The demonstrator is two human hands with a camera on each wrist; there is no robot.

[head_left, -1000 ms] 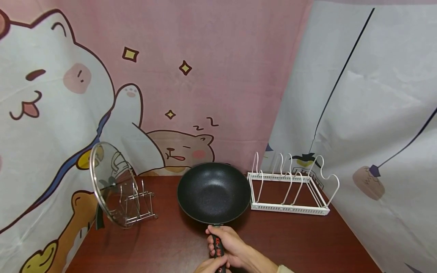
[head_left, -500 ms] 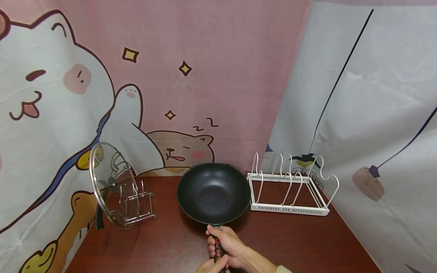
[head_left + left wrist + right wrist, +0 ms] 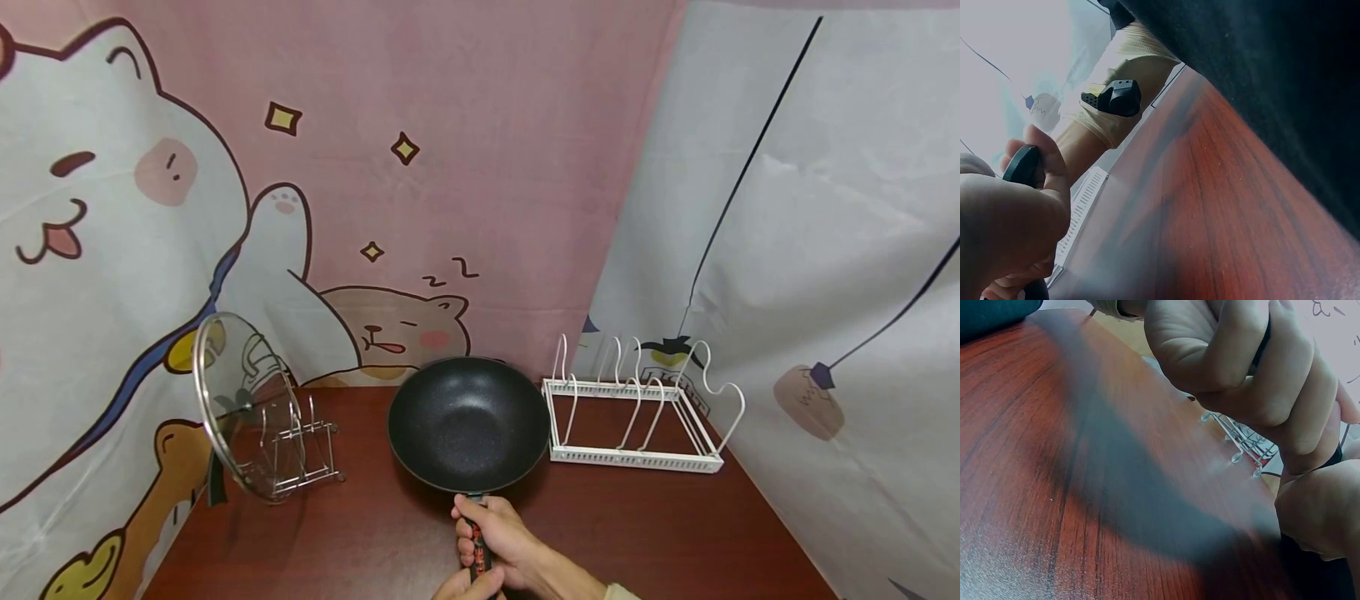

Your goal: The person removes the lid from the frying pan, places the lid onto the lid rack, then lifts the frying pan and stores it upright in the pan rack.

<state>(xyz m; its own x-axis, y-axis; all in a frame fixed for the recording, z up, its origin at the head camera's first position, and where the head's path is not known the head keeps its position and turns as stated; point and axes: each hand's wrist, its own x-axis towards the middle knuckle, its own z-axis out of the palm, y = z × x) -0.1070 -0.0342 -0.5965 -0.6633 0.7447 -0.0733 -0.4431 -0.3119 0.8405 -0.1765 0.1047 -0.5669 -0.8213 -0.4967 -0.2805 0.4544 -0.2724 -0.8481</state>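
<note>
A black wok (image 3: 469, 425) faces up in the middle of the head view, its long handle (image 3: 478, 543) pointing toward the person. My right hand (image 3: 501, 533) grips the handle close to the bowl, its thumb laid along the top. Behind it, at the bottom edge of the view, my left hand (image 3: 471, 585) holds the rear of the handle, partly cut off by the frame. The rounded handle end (image 3: 1024, 165) sticks out of the left hand's grasp in the left wrist view. A dark shadow lies on the table under the bowl.
To the left, a glass lid (image 3: 247, 408) with a metal rim leans upright in a small wire rack (image 3: 307, 457). A white rack (image 3: 637, 457) with wire dividers stands right of the wok, close to its rim. Patterned cloth (image 3: 517, 167) hangs behind the brown table (image 3: 360, 533).
The left hand has shifted slightly to the right on the handle. The wok and right hand stay in nearly the same place.
</note>
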